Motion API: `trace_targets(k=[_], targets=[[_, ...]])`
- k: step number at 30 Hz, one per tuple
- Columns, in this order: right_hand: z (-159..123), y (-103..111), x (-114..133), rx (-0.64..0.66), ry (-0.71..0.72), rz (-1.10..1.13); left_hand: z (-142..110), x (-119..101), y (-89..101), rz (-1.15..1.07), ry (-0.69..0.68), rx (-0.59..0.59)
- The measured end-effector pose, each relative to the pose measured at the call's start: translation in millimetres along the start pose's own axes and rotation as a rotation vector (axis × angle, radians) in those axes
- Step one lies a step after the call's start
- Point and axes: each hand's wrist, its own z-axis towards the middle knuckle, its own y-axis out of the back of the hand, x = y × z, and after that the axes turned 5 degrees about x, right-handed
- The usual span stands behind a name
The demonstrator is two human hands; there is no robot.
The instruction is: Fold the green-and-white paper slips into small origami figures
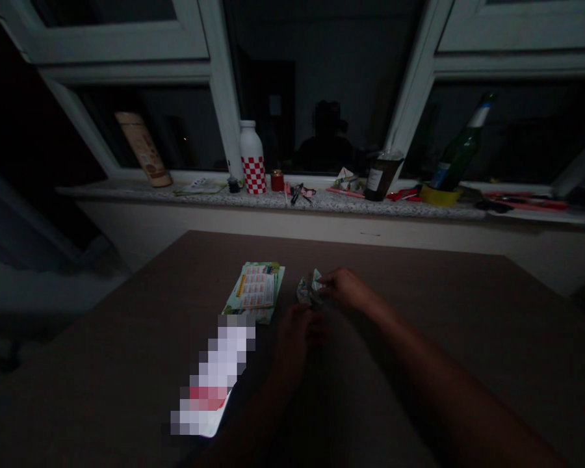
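Note:
A small folded paper piece [303, 290] with printed patterns and upright points is on or just over the table, straight ahead of me. My right hand [344, 286] reaches in from the right and pinches its right-hand point between thumb and fingertips. Curled at the near edge of the paper, my left hand [295, 331] appears to hold its lower part; dim light partly hides those fingers. To the left of the paper lies a stack of printed green and white leaflets [257, 289]. A lit phone [219, 370], its screen pixelated, rests beside my left forearm.
The brown table [141, 325] reaches up to a wall below a granite sill [199, 200]. Along the sill stand a tan tumbler [143, 149], a checkered white bottle [252, 159], a red jar [277, 180], a dark drink cup [377, 175] and a green bottle [461, 153] by yellow tape [439, 195].

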Motion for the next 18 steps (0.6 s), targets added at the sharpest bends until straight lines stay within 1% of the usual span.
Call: trace_targets(k=[7,14,18], targets=[[1.0,1.1,7.5,0.086,-0.039,-0.082,-2.4,-1.2,-1.6,0.047,-0.004,-0.006],[5.4,-2.5,9.0,0.239,-0.107,-0.171,-2.0,-1.0,-0.7,0.087,-0.010,0.007],[7.3,-6.9,11.5,0.257,-0.118,-0.199,-0.2,2.2,-0.4,0.153,-0.025,0.031]])
